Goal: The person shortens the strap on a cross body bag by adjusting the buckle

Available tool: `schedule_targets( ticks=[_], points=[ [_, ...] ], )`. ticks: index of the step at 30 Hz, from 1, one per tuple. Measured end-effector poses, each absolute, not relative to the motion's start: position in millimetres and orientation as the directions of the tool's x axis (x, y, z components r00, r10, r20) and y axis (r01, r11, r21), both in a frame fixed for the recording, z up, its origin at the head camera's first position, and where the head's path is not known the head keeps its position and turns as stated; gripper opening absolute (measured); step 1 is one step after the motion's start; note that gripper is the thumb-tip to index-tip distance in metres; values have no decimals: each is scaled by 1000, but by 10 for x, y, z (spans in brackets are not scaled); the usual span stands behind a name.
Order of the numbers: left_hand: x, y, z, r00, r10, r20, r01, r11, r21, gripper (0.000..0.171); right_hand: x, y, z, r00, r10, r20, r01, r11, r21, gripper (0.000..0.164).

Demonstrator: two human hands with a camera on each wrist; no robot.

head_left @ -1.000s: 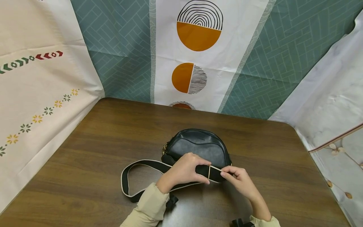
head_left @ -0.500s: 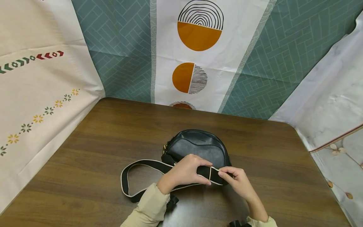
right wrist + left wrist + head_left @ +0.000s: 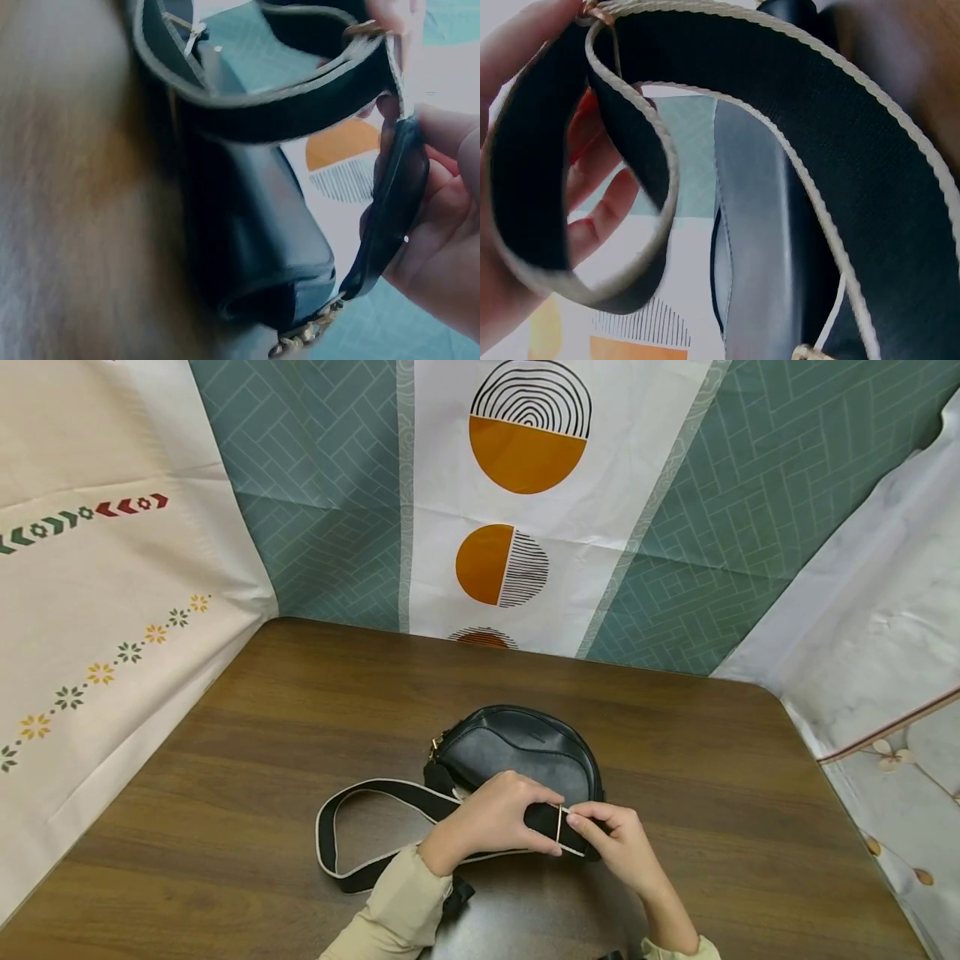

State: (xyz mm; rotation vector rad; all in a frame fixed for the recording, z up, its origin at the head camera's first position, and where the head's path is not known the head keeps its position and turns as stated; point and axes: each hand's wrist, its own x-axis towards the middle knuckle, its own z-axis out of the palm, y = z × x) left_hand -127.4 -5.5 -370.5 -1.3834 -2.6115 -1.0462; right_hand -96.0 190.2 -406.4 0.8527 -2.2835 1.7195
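A black handbag [image 3: 525, 747] with a curved top lies on the table, its wide black strap [image 3: 408, 795] with pale edging looped out to the left. My left hand [image 3: 491, 820] grips the strap at its gold slider buckle [image 3: 558, 824], thumb and forefinger at the buckle's two ends. In the left wrist view, a fold of strap [image 3: 622, 289] hangs as a loop beside the fingers. Just right of the buckle, my right hand [image 3: 617, 845] pinches the strap. The right wrist view shows it at the strap's black leather end [image 3: 397, 195], above a gold clasp [image 3: 311, 330] at the bag's side.
Brown wooden table [image 3: 247, 760] surrounds the bag. Behind it hangs a teal and white patterned cloth [image 3: 322, 502], with pale cloths [image 3: 112, 610] at both sides. A dark wrist-worn piece [image 3: 456, 897] sits at the left sleeve.
My right hand has moved left, close up to the buckle, so less strap shows between the two hands. The bag has shifted slightly left and toward me. My left hand keeps its grip.
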Motion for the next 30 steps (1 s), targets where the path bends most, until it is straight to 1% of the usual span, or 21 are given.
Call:
schedule_targets(
  ticks=[7, 14, 20, 25, 30],
  points=[
    [-1275, -57, -3705, -576, 746, 332, 768, 356, 532, 46, -968, 1895, -4020, -833, -370, 411, -493, 160, -855, 15],
    [-1308, -82, -3701, -548, 760, 350, 776, 306, 551, 48, -1018, 1988, -4016, -847, -430, 313, -392, 106, -914, 12],
    [-1339, -114, -3704, -548, 752, 366, 773, 289, 564, 49, -1070, 2103, -4049, -843, -480, 241, -343, 138, -929, 16],
    [-1343, -120, -3699, -554, 749, 364, 769, 293, 569, 48, -1092, 2154, -4077, -832, -497, 245, -348, 124, -929, 17],
    [-1329, -105, -3705, -578, 749, 325, 748, 327, 577, 48, -1085, 2150, -4098, -846, -463, 266, -346, 97, -933, 14]
  ],
)
